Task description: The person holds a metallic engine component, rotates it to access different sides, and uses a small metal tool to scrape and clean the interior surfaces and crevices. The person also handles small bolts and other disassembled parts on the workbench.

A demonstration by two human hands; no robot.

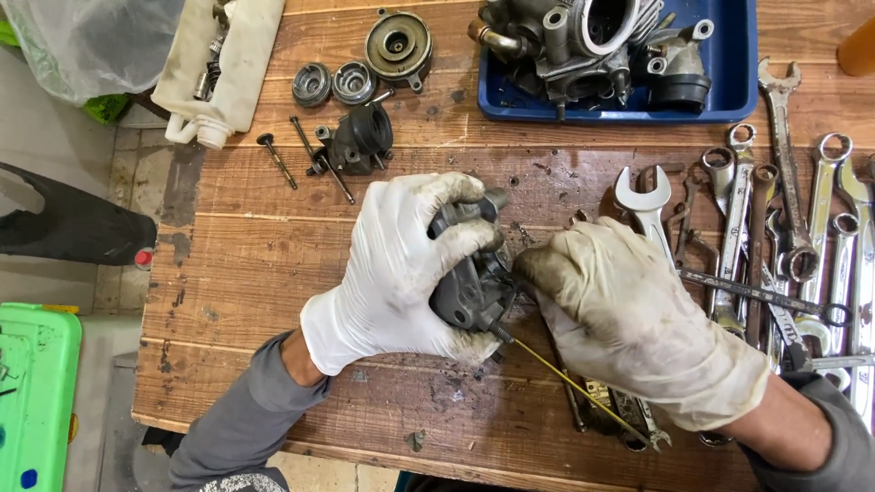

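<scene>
My left hand (401,264), in a dirty white glove, grips a grey metal engine part (469,287) and holds it just above the wooden table (273,237). My right hand (629,319), also gloved, pinches something small against the right side of that part; what it pinches is hidden by the fingers. A thin brass-coloured rod (565,378) sticks out from under the part toward the table's front edge.
Several wrenches (784,237) lie on the right. A blue tray (738,82) at the back holds a carburettor body. Two round caps (333,84), a disc-shaped cover (398,46), a black fitting (360,141) and valves lie at back left. A green bin (36,392) stands on the floor.
</scene>
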